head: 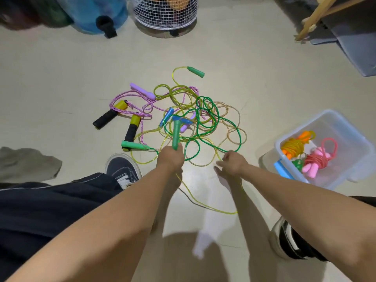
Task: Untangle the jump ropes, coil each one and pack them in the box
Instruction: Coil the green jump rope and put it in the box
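Note:
A tangle of jump ropes lies on the floor: green, yellow, pink and pale beaded cords with green, purple, blue and black-and-yellow handles. My left hand grips a green handle that points up toward the pile. My right hand pinches a yellow cord that sags in a loop between my arms. At the right stands a clear plastic box holding a coiled orange rope, a coiled pink rope and a bit of green rope.
My dark shoe sits left of the pile, my other shoe at lower right. A grey cloth lies at far left. A white mesh basket and a blue bag stand at the back; wooden legs at top right.

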